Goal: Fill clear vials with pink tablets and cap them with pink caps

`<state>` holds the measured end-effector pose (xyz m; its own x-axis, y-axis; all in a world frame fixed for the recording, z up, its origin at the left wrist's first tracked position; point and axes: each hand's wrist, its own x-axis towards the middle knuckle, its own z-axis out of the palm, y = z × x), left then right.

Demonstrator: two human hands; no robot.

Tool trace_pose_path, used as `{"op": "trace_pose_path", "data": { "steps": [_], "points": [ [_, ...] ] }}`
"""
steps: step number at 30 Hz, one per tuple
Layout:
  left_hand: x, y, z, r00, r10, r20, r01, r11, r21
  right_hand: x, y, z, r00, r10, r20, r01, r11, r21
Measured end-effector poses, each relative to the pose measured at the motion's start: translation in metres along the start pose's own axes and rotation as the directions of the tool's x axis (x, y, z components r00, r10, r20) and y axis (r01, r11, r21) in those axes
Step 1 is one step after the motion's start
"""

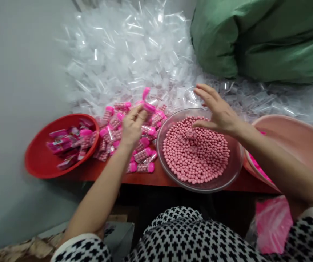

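My left hand (133, 125) is closed around a bright pink flip-top cap (148, 106) whose lid stands up. Whether a bottle hangs under the cap is hidden by my fingers and blur. Behind and below that hand lies a pile of small clear bottles (142, 154) with pink caps, filled with pink beads. Over the far right part of a clear bowl (169, 173), my right hand (219, 111) is open, thumb and fingers spread, with nothing visible in it. Pink round beads (197, 156) fill much of the bowl.
At the left a red bowl (36, 156) holds pink packets and bottles. Clear empty containers (134, 54) are heaped along the back, beside a green sack (254, 40). A peach-coloured basin (295, 134) with pink pieces stands right, above a pink plastic bag (273, 225).
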<state>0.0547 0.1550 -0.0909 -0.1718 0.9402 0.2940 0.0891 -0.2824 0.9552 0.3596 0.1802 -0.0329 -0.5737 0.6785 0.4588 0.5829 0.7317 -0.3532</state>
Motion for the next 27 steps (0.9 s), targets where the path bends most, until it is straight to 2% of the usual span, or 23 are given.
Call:
{"op": "trace_pose_path", "data": {
  "steps": [2,4,7,9,15,22,27],
  "points": [
    [-0.021,0.009,0.027,0.986,-0.113,0.126,0.133,0.978,-0.161,0.018,-0.027,0.007,0.989,-0.124,0.079,0.128,0.990,-0.050],
    [-0.037,0.014,0.047,0.966,-0.163,0.200,0.212,0.943,-0.257,0.031,-0.045,0.015,0.967,-0.195,0.164,0.210,0.974,-0.083],
    [-0.050,0.017,0.063,0.961,-0.203,0.190,0.262,0.887,-0.380,0.035,-0.055,0.026,0.940,-0.234,0.249,0.266,0.958,-0.105],
    [-0.053,0.018,0.069,0.967,-0.210,0.145,0.254,0.856,-0.451,0.028,-0.056,0.032,0.945,-0.217,0.243,0.252,0.960,-0.124],
    [-0.060,0.015,0.083,0.970,-0.228,0.088,0.242,0.842,-0.482,0.006,-0.059,0.054,0.981,-0.174,0.082,0.186,0.966,-0.182],
    [-0.066,0.023,0.079,0.969,-0.244,0.049,0.235,0.833,-0.501,0.005,-0.063,0.069,0.991,-0.129,0.032,0.132,0.928,-0.348],
    [-0.061,0.030,0.073,0.979,-0.203,0.011,0.169,0.785,-0.596,0.011,-0.063,0.073,0.988,-0.152,-0.030,0.140,0.959,-0.247]
  ]
}}
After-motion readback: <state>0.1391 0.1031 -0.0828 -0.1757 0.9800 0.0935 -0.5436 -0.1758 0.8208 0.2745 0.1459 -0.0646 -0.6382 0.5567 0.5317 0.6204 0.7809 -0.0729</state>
